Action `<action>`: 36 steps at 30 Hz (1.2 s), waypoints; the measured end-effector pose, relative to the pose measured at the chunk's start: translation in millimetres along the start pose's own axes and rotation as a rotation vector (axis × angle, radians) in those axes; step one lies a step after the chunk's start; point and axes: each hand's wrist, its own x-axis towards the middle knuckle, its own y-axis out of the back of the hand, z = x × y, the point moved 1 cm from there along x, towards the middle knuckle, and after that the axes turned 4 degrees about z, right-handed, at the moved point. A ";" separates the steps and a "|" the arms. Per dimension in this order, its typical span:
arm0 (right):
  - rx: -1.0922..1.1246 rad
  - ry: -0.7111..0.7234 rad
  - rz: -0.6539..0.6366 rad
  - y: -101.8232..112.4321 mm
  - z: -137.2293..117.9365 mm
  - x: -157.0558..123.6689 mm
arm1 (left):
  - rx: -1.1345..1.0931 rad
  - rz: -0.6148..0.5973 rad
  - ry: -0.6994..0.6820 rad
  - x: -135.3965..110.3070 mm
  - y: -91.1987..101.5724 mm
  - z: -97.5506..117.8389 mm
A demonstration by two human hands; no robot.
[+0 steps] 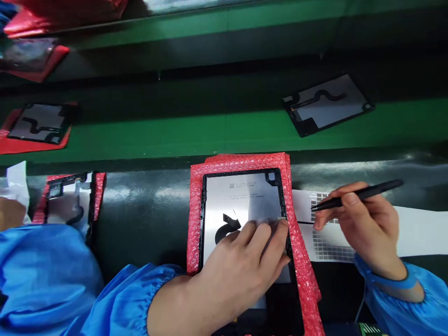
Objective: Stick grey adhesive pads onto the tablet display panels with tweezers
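Observation:
A tablet screen in a black frame (224,200) lies back side up, its silvery back showing small print and a dark flex cable (226,229). My left hand (241,266) rests across it, fingers bent and pressed together, fingertips at the frame's right edge beside a small pale tab (282,218). Whether anything lies under those fingers is hidden. In my right hand (367,228) is a pair of black tweezers (364,193), gripped near the middle. Their tips point left, over a white sheet of small grid-cut stickers (332,249).
Red bubble wrap (241,161) lies beneath the tablet screen. Behind, a green conveyor belt (182,135) carries more screens, one at right (332,102) and one at left (38,122). At left, another person's blue sleeve (45,275) is near a further screen (68,205).

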 end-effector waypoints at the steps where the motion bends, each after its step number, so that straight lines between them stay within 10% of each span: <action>1: -0.031 0.019 0.031 10.6 0.2 -3.2 | 0.010 0.003 0.000 0.4 0.0 0.0; 9: -0.315 -0.069 0.082 64.2 50.0 -46.5 | 0.052 -0.019 0.015 1.0 0.5 0.2; 25: -0.511 -0.078 -0.015 66.0 57.3 -48.8 | 0.045 -0.065 0.011 1.4 2.1 1.3; 36: -0.204 -0.186 0.107 67.3 57.6 -47.7 | 0.052 -0.101 0.035 -2.3 -0.4 4.3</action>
